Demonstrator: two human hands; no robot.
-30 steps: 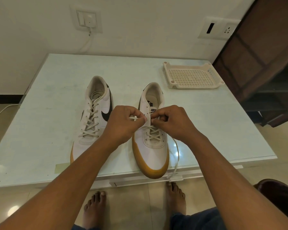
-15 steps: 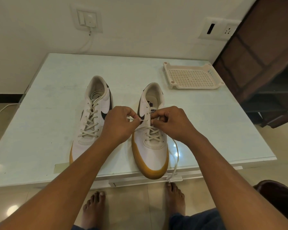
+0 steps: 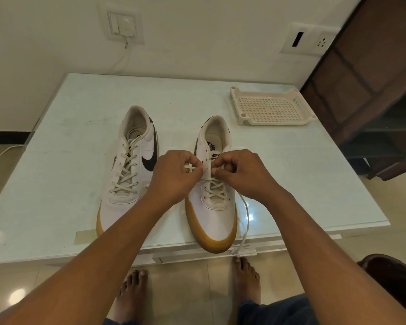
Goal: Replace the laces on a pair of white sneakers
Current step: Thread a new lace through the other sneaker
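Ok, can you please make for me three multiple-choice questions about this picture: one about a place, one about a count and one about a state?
1. Where on the table does the tray stand?
A. in the middle
B. at the near left edge
C. by the far right corner

2. How many sneakers are on the table?
A. one
B. two
C. three

3. How is the right sneaker, the one under the left hand and the right hand, laced?
A. only in the lower holes
B. up to the top
C. not at all

Answers:
1 C: the tray sits by the far right corner, apart from the shoes.
2 B: the left sneaker and the right sneaker stand side by side.
3 A: its lace crosses only the lower holes, the upper holes are bare, and both hands pinch the lace there.
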